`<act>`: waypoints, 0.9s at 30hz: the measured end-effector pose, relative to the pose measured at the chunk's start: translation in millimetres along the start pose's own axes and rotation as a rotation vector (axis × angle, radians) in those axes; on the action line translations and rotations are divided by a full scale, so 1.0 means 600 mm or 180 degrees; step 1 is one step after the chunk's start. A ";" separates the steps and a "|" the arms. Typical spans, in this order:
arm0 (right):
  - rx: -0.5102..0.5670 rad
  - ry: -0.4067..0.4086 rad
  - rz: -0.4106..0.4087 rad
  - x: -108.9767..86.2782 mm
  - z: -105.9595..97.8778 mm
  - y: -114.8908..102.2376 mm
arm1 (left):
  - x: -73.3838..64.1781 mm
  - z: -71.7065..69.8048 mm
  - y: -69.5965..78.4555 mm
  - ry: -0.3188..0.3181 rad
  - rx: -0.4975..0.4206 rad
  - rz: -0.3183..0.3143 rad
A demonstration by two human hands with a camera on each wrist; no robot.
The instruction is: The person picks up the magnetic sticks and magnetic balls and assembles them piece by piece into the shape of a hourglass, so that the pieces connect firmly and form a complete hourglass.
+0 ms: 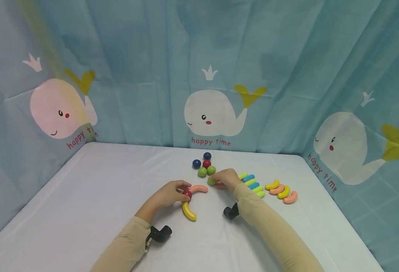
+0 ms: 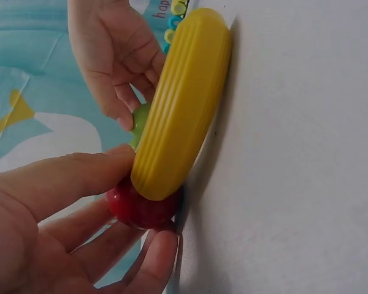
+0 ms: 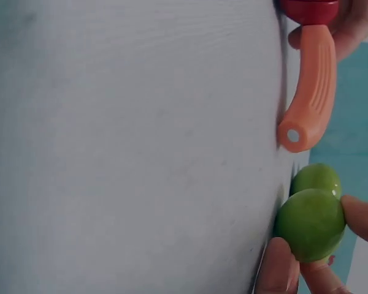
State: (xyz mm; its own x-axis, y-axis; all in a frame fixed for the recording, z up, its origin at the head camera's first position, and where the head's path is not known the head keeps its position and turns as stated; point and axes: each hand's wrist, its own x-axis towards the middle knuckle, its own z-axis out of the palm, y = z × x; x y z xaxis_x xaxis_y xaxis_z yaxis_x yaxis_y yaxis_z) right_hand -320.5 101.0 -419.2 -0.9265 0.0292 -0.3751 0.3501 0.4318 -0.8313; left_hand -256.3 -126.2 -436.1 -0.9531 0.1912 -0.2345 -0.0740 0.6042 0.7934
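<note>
Two hands, two balls: a glossy red one and a glossy green one

Near the middle of the head frame, on the white-covered counter (image 1: 124, 173), the left hand (image 1: 168, 193) holds a glossy red ball (image 1: 187, 195) between thumb and fingers. A yellow curved, ridged piece (image 1: 189, 212) meets this ball and points toward the bottom of the frame; an orange-pink curved piece (image 1: 198, 188) extends from it to the right.

Just right of centre, the right hand (image 1: 227, 177) pinches a glossy green ball (image 1: 211, 181). Above it sit two more green balls (image 1: 202, 172), a second red ball (image 1: 207, 163) and two dark blue balls (image 1: 196, 164). Lime-green sticks (image 1: 259, 193) and blue sticks (image 1: 254, 186) lie right of that hand, partly covered by it. Farther right, four yellow and orange-pink curved pieces (image 1: 283, 192) form a slanting row.
</note>
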 end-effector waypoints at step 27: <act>-0.0172 -0.0235 -0.0133 -0.029 -0.023 0.028 | -0.004 -0.001 0.004 -0.0088 0.0025 -0.0078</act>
State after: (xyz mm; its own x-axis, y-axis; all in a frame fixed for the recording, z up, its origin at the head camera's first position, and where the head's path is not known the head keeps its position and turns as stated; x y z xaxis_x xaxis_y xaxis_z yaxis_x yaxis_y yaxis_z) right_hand -300.1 120.0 -421.1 -0.9268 -0.0555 -0.3715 0.3017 0.4792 -0.8242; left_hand -254.3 -125.8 -432.8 -0.9426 0.1976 -0.2693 -0.0947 0.6151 0.7828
